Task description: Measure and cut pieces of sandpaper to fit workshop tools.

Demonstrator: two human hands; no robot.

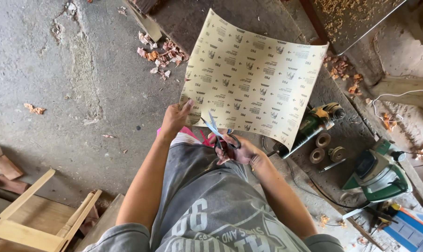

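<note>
Dusty concrete floor (71,70) under hands: left (175,119) pinches sandpaper sheet (251,77), right (234,150) grips open scissors (217,130).

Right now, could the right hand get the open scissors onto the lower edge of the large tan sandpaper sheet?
Probably yes: the right hand holds the scissors open at the sheet's lower edge, nothing between, while the left hand steadies it.

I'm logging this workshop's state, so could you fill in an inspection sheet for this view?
Surface: grey concrete floor, dusty.
Job's things: large beige printed sandpaper sheet, held up; dark-handled scissors at its lower edge.
Clutter: reddish wood chips; green power tools; pale wooden frame.
Hands: left hand pinches the sheet's corner; right hand grips the scissors.
Cables: black cord on the floor.
Surroundings: sawdust-covered board.
</note>
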